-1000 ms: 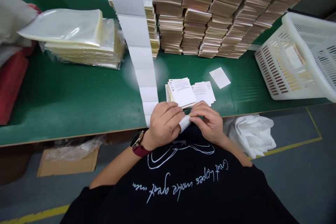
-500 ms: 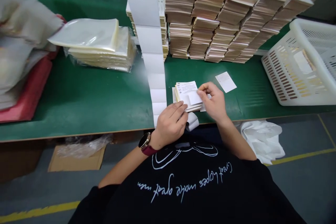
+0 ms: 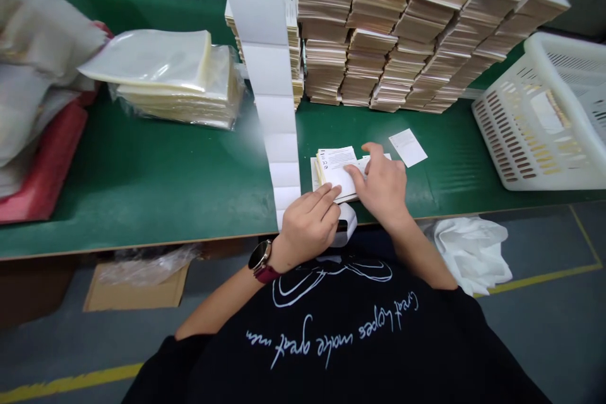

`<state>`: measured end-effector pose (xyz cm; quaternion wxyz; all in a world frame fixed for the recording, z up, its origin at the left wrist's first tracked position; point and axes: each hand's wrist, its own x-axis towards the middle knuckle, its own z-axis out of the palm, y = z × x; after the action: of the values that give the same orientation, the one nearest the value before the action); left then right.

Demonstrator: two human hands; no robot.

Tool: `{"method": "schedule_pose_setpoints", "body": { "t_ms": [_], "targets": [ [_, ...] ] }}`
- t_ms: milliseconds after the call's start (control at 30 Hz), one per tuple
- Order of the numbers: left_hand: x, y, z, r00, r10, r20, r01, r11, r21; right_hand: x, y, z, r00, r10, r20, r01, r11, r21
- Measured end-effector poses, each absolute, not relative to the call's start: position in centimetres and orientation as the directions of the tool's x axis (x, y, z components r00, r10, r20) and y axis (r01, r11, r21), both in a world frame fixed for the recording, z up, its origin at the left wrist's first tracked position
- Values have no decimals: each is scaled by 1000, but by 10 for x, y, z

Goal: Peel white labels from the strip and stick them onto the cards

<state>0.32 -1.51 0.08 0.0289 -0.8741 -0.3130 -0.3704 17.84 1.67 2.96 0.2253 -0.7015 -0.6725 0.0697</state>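
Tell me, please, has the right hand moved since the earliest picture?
Yes, the right hand has moved forward from the front edge of the green table to the small card stack.

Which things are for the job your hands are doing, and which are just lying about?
Seems for the job:
- card pile, under both hands
- white strip

Probably just lying about:
- basket
- crumpled white bundle
- cardboard

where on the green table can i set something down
Widest bare patch of table: left of the white strip, nearer than the plastic-wrapped stack. Smaller: between the loose card and basket. Crowded: the paper stacks, and the card pile under left hand and right hand.
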Motion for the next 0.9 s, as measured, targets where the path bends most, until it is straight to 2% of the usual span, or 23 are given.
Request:
{"method": "schedule_pose_setpoints", "body": {
  "t_ms": [133, 200, 267, 400, 567, 667, 733, 767, 800, 900],
  "targets": [
    [2, -17, 1, 537, 526, 660, 562, -806, 185, 195, 24, 21, 107, 994, 5, 636, -65, -769],
    [2, -17, 1, 534, 521, 666, 560, -808, 182, 199, 27, 14, 93, 996, 9, 496, -38, -867],
    [3, -17, 0, 530, 517, 672, 560, -809, 181, 200, 29, 11, 83, 996, 17, 412, -19, -911],
    [4, -17, -2, 530, 514, 674, 551, -813, 186, 198, 25, 12, 102, 995, 18, 404, -24, -915],
    [4, -16, -3, 451, 529, 719, 504, -816, 284, 221, 13, 18, 269, 941, 205, 581, 11, -814],
    [3, -15, 0, 362, 574, 735, 441, -800, 408, 240, 2, 20, 284, 929, 239, 788, -84, -611],
    [2, -14, 3, 332, 608, 721, 403, -783, 474, 242, -9, 24, 243, 915, 322, 883, -72, -463],
    [2, -14, 4, 326, 623, 711, 388, -774, 500, 239, -16, 27, 201, 913, 354, 885, -14, -466],
    [2, -13, 6, 322, 639, 699, 377, -763, 524, 232, -24, 31, 144, 920, 364, 850, 73, -522],
    [3, -13, 9, 304, 680, 667, 374, -729, 572, 207, -45, 41, -74, 946, 315, 577, 298, -760]
  ]
}}
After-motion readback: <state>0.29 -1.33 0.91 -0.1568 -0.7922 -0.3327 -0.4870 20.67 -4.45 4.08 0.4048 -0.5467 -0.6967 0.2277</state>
